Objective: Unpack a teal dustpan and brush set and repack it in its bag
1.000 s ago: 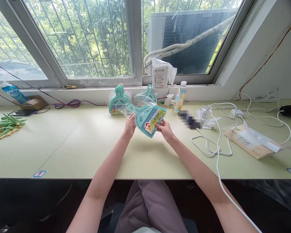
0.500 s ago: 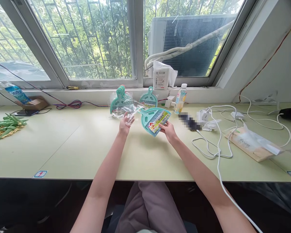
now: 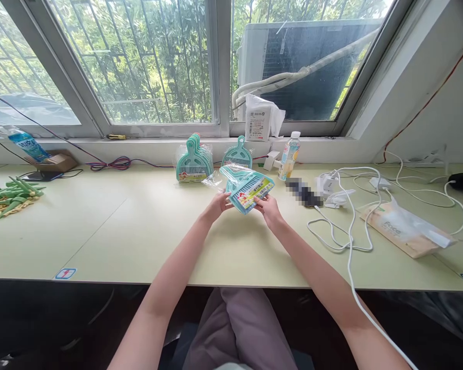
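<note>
Both my hands hold a small teal brush-and-dustpan set with a colourful label, partly inside a clear plastic bag, just above the table. My left hand grips its left edge with curled fingers. My right hand pinches its lower right edge. Behind them a stack of bagged teal sets leans upright near the window sill, and a single teal dustpan stands beside it.
A drink bottle, a tissue pack, white chargers and cables and a paper packet lie right. Green pods, a phone and a blue bottle lie far left. Coloured wires run along the sill.
My left hand pulled the clear bag off to the left, then came back to the set's left edge. The set now lies flatter between both hands, with the bag over its handle end.
</note>
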{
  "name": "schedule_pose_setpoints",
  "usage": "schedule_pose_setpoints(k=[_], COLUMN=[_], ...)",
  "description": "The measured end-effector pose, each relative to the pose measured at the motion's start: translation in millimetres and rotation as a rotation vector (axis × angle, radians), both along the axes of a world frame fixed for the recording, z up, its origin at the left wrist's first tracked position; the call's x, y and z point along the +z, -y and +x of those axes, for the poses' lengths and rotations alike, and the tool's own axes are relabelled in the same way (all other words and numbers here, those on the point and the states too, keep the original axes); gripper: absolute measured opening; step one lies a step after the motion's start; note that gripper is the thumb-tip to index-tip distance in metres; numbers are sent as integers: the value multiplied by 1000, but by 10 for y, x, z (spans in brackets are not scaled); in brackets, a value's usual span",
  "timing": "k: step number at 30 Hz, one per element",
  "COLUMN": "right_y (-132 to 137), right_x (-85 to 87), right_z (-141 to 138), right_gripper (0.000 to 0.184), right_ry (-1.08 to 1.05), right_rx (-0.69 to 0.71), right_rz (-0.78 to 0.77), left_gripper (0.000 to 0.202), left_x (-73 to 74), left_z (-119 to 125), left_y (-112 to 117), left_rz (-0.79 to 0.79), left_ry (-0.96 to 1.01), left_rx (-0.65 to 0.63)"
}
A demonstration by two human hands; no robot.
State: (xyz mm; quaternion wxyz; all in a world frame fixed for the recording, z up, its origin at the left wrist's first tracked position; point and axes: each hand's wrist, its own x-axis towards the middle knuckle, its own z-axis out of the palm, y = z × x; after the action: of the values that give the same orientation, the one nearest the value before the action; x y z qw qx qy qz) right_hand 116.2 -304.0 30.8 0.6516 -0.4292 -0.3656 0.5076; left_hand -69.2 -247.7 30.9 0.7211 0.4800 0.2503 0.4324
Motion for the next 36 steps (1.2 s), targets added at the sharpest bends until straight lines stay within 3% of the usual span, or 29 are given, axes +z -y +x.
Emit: schedule_pose_setpoints(k=[7,15,23,31,36], right_y=[36,66,98,143,53], right_x=[135,233,226,240,143], right_z=[-12,18,-37,-97,-59], right_gripper=[37,38,41,35,33], right_ry=[130,34,51,211,343], right_rx=[-27,30,79,-90,-214], right_rz=[71,229,261,378,320], left_gripper=[36,52,47,50,48], left_x=[-11,36,67,45,59], left_z=[174,209,159,177,158], left_y=[95,208,163,152,144], left_rz=[-7,45,6,-31,-20], left_ry=[150,203,142,127,123], left_rx=[150,78,168,205,197])
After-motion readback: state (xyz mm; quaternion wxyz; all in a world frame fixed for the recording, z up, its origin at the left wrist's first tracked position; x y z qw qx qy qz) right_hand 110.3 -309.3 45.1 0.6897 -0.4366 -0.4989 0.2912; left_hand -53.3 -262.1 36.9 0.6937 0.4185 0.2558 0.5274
